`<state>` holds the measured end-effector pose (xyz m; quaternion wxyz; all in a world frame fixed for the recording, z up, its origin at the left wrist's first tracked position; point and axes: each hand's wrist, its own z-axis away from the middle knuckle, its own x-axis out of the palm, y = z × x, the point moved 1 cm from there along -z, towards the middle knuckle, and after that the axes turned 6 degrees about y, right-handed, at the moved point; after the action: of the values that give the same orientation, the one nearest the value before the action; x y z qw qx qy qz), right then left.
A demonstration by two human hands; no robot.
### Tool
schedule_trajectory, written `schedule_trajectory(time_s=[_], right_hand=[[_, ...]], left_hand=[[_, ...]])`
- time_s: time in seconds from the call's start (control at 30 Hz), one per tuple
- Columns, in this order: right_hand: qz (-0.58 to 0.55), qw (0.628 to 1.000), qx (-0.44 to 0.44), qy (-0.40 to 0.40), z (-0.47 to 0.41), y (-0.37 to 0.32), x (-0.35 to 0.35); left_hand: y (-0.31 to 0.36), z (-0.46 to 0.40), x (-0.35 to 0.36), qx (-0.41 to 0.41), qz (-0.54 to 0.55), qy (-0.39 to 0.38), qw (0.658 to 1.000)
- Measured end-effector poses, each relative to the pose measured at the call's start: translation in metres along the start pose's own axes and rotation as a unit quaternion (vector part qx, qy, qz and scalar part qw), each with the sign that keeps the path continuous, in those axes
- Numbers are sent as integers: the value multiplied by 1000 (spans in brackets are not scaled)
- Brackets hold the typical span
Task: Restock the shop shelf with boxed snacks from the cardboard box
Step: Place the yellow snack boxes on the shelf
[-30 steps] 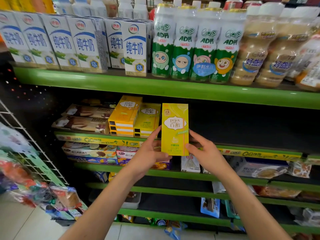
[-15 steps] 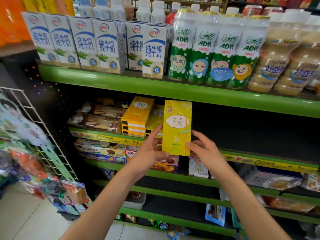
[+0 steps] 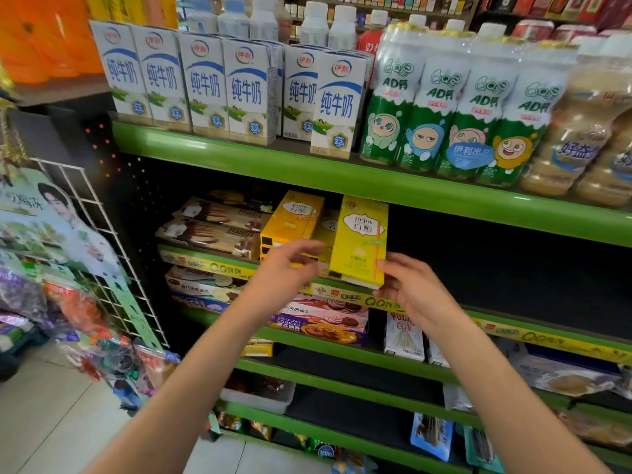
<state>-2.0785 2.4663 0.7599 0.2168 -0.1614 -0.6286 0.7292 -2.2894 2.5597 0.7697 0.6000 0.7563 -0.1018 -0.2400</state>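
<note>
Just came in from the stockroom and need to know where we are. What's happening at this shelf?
A person is restocking boxed snacks. The yellow snack box stands upright at the front edge of the green shelf, beside the stacked yellow boxes. The right hand touches its lower right corner, fingers loosely curled; whether it grips is unclear. The left hand is open, just left of the box. Milk cartons sit on the shelf above.

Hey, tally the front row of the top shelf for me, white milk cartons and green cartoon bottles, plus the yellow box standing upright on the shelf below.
White milk cartons: 6
Green cartoon bottles: 4
Upright yellow box: 1
Total: 11
</note>
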Motion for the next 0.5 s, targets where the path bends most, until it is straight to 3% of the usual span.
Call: schedule_trajectory(time_s=[0.1,0.17,0.3,0.43,0.5], right_hand=[[-20,999,18,33,-21,-11,6],[-34,997,33,53,-34,-16,13],[45,996,37,71,-53,-15,27],[247,964,-49,88,-61,-12,31],[294,949,-80,83,-62,-13,32]], left_hand=[[6,-18,-27,116,-217,127,961],[5,-31,-38,147,-305,144,930],[-3,-50,-46,90,-372,80,920],[-11,-55,-48,68,-370,13,926],[-15,-57,-49,53,-359,-5,932]])
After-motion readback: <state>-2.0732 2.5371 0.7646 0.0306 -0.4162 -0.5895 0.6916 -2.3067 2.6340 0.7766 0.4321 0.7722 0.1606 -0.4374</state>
